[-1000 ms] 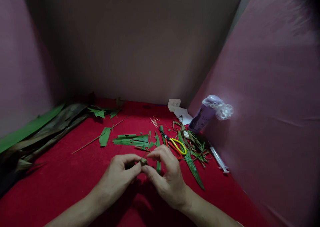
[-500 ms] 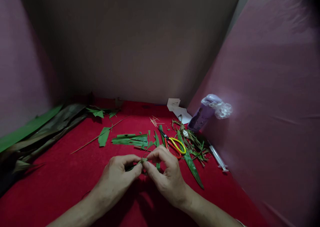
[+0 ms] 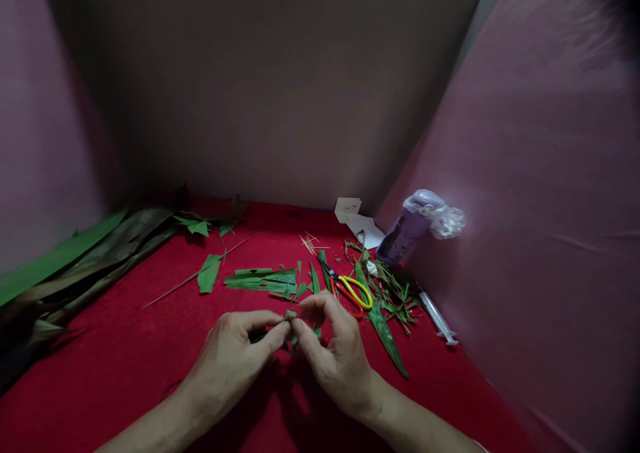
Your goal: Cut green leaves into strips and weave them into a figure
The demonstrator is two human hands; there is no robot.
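Between both hands is a small folded piece of green leaf [image 3: 290, 315], mostly covered by fingers. My left hand [image 3: 235, 346] pinches it from the left with thumb and forefinger. My right hand [image 3: 334, 353] has its thumb against the piece, with the forefinger arched over from the right. Just beyond the hands lie cut green leaf strips [image 3: 260, 280]. Scissors [image 3: 345, 286] with one red and one yellow handle lie beyond my right hand, next to a long pointed leaf strip [image 3: 385, 340].
Dried leaf scraps [image 3: 393, 296], a plastic syringe [image 3: 439, 320] and a purple bottle [image 3: 405, 230] wrapped in clear plastic stand or lie at the right. Toothpicks [image 3: 311, 242] and white paper [image 3: 365, 229] are farther back. Large leaves [image 3: 90, 260] line the left; a thin stick [image 3: 190, 276] lies nearer the middle.
The leaf piece and the fingertips on it have shifted slightly to the right and up. My right forefinger has lifted a little from the piece.
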